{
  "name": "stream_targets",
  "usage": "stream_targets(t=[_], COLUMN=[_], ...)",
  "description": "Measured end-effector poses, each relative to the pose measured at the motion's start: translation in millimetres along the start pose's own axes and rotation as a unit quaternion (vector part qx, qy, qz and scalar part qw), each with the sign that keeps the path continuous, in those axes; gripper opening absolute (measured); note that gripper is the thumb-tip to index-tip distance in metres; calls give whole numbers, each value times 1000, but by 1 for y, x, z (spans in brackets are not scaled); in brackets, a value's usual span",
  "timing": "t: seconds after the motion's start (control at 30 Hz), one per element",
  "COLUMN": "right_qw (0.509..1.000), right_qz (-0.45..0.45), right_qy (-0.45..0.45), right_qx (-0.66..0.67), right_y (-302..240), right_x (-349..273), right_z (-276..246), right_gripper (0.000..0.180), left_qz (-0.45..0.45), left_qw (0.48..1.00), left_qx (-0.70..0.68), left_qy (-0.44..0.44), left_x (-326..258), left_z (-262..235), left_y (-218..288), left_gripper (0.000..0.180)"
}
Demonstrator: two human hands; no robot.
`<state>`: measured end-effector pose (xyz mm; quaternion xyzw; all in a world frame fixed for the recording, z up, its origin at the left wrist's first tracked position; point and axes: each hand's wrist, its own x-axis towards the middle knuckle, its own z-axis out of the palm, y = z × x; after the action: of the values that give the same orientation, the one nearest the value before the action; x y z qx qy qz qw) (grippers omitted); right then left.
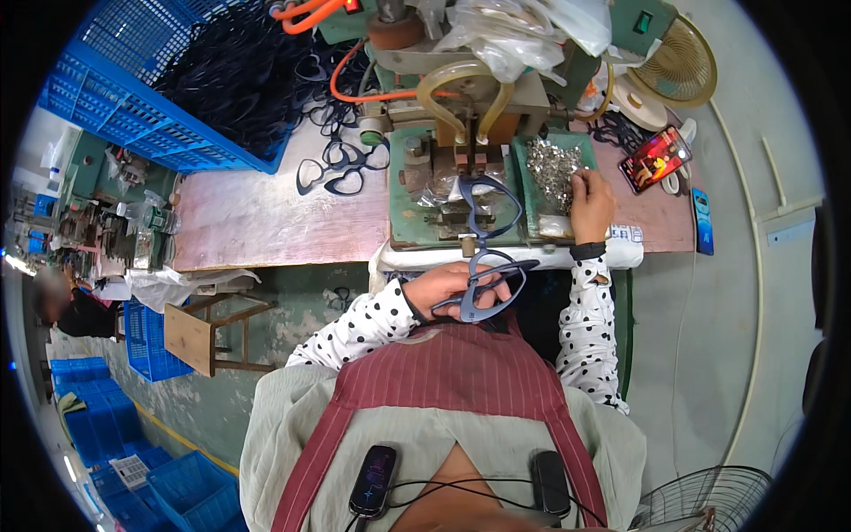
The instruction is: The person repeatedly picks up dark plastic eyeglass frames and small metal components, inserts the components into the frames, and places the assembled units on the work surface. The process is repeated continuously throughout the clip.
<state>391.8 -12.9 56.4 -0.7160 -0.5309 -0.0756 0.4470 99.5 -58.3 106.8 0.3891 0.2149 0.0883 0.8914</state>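
My left hand (441,288) is closed around dark blue eyeglass frames (468,306) in front of my apron; how many it holds I cannot make out. One frame front (518,213) stretches forward from the hand, its far lens rim below the head of a green bench machine (408,208). My right hand (592,211) is over the right side of a green tray (532,202) of small silvery metal pieces (551,168). Its thumb and fingertips are pinched together at the pile; whatever they grip is too small to name.
Loose frames (344,182) lie on the table left of the machine, beside a blue crate (133,115) heaped with more. To the right are a lit phone (656,160), a blue packet (702,222) and a fan (678,62). A wooden stool (191,340) stands on the floor at left.
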Motion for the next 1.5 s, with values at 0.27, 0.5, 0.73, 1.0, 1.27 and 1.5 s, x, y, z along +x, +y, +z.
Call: stream_targets(t=[0.27,0.5,0.73,1.0,1.27,1.5], right_qw=[999,952,926,876,868,904], right_qz=[-26,56,-30,132,110,118], right_qy=[11,-35,-157,-255,-277,-129], right_qx=[26,300,341,387,396,391], right_y=[-21,-119,-144,-183,-174,-105], right_x=[3,14,12,20,23,37], right_z=[-6,-39,-45,-43,-34,-39], right_gripper=[6,15,18,41,56,45], left_qz=[88,89,69,67,129,586], left_qw=[991,989,989,988,983,491], left_qx=[37,3,-27,-27,55,642], left_qy=[-97,-117,-127,-133,-122,55], left_x=[4,14,15,16,-6,-16], left_z=[-17,-16,-14,-13,-4,14], left_y=[22,7,9,11,22,66], left_gripper=[43,43,40,43,19,28])
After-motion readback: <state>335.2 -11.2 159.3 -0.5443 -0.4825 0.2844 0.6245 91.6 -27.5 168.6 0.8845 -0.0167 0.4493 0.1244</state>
